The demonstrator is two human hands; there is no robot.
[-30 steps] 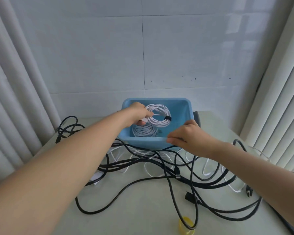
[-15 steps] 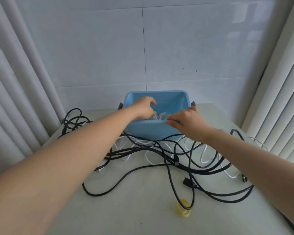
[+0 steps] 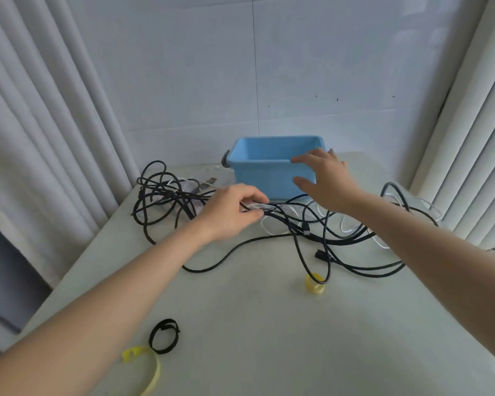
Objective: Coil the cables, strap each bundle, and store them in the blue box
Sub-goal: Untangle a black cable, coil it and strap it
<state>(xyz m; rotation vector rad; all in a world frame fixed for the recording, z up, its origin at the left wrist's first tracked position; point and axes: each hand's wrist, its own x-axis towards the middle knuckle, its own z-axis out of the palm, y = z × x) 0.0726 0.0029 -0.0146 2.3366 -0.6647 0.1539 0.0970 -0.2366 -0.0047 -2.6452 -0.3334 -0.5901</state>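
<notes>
Pinching a white cable (image 3: 259,206) between curled thumb and fingers, the left hand (image 3: 226,214) works at mid-frame amid tangled black cables (image 3: 180,194). The strand runs left to right from the grip. The right hand (image 3: 329,181), spread and empty, hides the near right corner of the blue box (image 3: 257,175) at upper centre, whose contents cannot be seen.

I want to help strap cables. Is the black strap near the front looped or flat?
Looped: the black strap lies curled into a closed ring, with the table showing through its middle.
</notes>
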